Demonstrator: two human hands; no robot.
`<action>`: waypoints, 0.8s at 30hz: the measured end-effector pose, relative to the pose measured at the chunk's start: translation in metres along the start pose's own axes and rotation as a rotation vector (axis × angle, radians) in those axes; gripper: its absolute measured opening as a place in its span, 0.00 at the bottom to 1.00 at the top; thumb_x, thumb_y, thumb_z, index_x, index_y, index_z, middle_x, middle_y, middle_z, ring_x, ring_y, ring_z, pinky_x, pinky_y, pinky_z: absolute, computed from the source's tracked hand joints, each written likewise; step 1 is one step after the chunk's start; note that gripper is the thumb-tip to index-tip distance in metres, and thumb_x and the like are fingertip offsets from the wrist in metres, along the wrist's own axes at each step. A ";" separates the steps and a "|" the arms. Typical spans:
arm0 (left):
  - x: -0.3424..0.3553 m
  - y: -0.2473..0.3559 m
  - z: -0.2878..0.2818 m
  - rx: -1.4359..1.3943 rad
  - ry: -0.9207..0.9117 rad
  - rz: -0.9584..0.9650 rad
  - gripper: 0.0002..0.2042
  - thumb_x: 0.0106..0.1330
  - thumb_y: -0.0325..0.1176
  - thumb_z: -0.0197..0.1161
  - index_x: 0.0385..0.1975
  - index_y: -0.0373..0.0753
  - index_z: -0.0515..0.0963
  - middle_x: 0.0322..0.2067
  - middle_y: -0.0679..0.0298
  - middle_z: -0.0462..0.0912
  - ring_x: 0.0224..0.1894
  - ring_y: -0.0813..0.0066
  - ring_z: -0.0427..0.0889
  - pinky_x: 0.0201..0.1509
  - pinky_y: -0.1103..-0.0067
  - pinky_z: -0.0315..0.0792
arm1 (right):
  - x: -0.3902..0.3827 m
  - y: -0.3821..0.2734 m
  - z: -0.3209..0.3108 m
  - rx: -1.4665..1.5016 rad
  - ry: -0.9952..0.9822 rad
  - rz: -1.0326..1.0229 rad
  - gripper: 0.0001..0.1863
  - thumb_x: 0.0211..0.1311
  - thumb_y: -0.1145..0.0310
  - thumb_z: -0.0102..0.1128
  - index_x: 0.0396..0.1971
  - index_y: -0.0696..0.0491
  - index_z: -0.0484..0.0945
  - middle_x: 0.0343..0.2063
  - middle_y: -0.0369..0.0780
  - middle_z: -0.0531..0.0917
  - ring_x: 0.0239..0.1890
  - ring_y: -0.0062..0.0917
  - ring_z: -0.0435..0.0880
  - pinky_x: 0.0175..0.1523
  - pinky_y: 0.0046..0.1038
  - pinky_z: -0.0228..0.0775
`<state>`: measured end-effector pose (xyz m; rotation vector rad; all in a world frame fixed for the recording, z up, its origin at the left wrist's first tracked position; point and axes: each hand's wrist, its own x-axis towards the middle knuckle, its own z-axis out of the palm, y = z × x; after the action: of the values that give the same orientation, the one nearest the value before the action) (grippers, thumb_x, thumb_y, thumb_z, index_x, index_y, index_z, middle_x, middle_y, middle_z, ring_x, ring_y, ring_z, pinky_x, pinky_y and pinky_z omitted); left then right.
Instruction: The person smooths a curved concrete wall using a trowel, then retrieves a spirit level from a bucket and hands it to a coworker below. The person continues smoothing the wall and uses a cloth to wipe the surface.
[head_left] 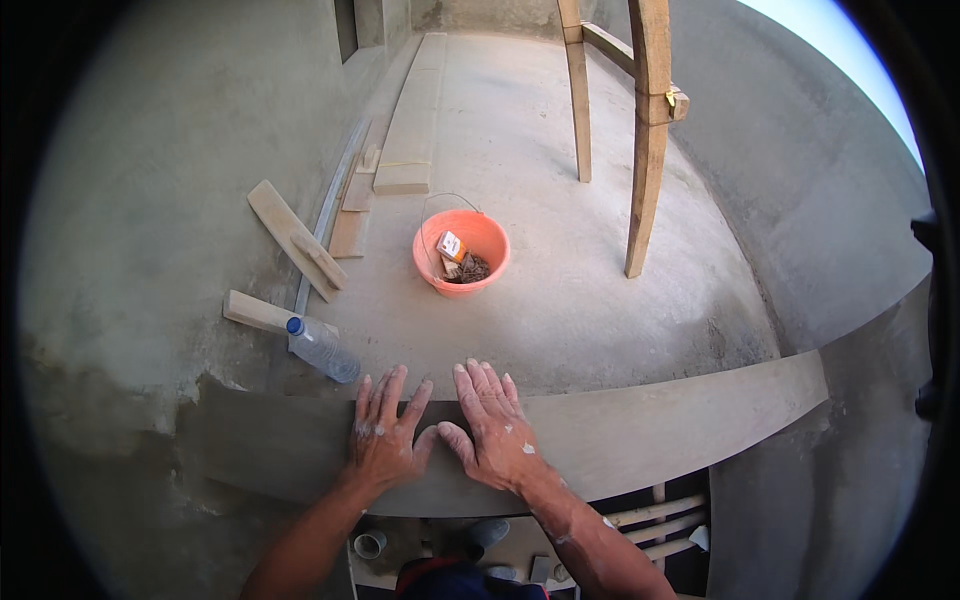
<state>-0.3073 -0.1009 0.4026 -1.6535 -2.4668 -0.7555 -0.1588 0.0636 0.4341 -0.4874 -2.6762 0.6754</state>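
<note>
Both my hands rest on top of a smooth grey plastered ledge that runs across in front of me. My left hand lies flat with its fingers apart, spotted with pale plaster. Beside it, my right hand is also spread on the ledge, with white specks on its back. The two thumbs nearly meet. Neither hand holds anything. Just beyond my left fingertips stands a tilted clear plastic bottle with a blue cap. Farther off, an orange bucket holds a small box and some dark material.
A wooden float leans on the left wall, near a short board. Long planks lie beyond. Wooden posts stand at the right. Below the ledge are round poles, my shoes and a cup.
</note>
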 end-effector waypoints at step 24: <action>0.004 -0.012 -0.006 -0.173 0.002 0.046 0.30 0.70 0.54 0.69 0.68 0.45 0.79 0.75 0.39 0.65 0.76 0.42 0.69 0.80 0.37 0.51 | 0.373 0.154 0.071 1.042 0.223 0.811 0.40 0.75 0.41 0.62 0.70 0.58 0.71 0.49 0.43 0.77 0.48 0.33 0.78 0.49 0.48 0.76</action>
<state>-0.3204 -0.1039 0.4049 -1.7564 -2.4142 -0.9894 -0.4799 0.3142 0.3853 -1.1911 -1.4946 1.8954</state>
